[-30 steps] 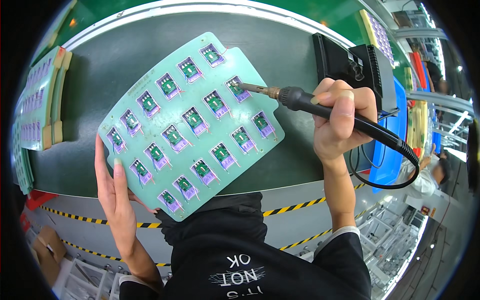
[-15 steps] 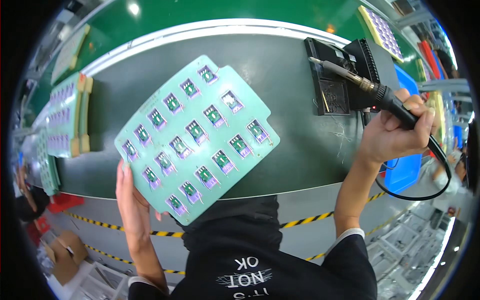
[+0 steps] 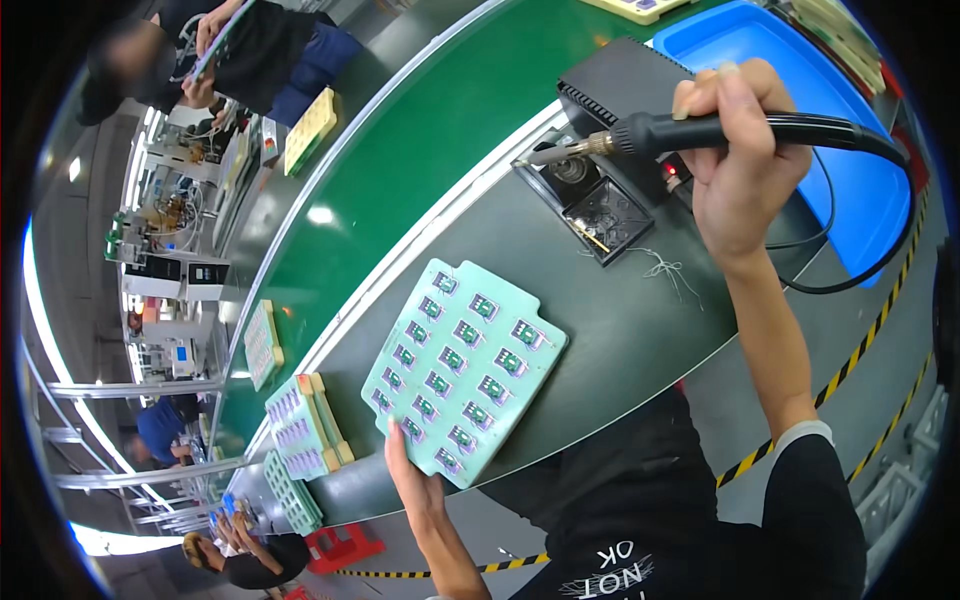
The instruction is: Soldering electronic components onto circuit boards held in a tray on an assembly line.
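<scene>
In my right hand (image 3: pixel 745 165) I grip the dark handle of a soldering iron (image 3: pixel 650 134), fingers closed round it. Its metal tip points left, over the far corner of a black iron stand (image 3: pixel 610 215); whether it touches is unclear. A light green tray (image 3: pixel 464 390) lies on the dark worktop, tilted in view, with rows of small green circuit boards in its pockets. My left hand (image 3: pixel 415 485) is at the tray's near-left edge, thumb on top and the other fingers mostly hidden beneath.
A black box (image 3: pixel 625 85) and a blue bin (image 3: pixel 800 80) stand beyond the stand. Loose wires (image 3: pixel 665 268) lie beside it. Stacked trays (image 3: pixel 305 425) sit at left. A green belt (image 3: pixel 370 190) runs behind the white rail. Across it a co-worker (image 3: pixel 280 60) holds a panel.
The view has swung left, bringing co-workers and the far side of the belt into sight. My right hand still holds the iron near the stand; my left stays at the tray's edge.
</scene>
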A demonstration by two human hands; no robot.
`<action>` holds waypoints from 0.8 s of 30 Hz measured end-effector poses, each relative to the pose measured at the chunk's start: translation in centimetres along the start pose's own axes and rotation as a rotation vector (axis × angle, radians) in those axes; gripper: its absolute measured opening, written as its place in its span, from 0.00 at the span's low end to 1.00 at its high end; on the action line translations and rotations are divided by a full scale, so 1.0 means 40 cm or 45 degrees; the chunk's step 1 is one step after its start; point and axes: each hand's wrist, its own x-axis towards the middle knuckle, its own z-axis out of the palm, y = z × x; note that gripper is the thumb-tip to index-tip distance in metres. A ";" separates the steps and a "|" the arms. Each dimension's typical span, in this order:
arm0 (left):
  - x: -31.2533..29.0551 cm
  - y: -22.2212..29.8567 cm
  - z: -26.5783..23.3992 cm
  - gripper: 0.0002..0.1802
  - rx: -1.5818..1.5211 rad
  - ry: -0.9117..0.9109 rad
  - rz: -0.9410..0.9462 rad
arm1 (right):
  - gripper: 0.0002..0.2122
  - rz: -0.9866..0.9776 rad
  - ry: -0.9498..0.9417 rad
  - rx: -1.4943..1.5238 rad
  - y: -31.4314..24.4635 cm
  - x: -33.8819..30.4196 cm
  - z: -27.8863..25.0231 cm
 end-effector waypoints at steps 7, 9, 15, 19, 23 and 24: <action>0.069 0.048 0.042 0.27 -0.225 -0.151 0.046 | 0.11 0.308 0.087 0.090 -0.068 0.022 -0.018; 0.139 0.055 0.074 0.26 -0.216 -0.203 0.156 | 0.11 0.339 0.114 0.092 -0.078 0.026 -0.032; 0.400 0.059 0.223 0.22 -0.325 -0.075 0.407 | 0.12 0.394 0.073 0.095 -0.065 0.015 -0.040; 0.575 0.047 0.313 0.22 -0.547 0.072 0.298 | 0.11 0.375 -0.056 0.081 -0.054 0.014 -0.040; 0.646 0.034 0.371 0.22 -0.501 -0.069 0.214 | 0.11 0.444 -0.224 0.122 -0.042 0.005 -0.034; 0.639 0.027 0.384 0.21 -0.498 -0.175 0.104 | 0.11 0.472 -0.262 0.158 -0.045 -0.001 -0.036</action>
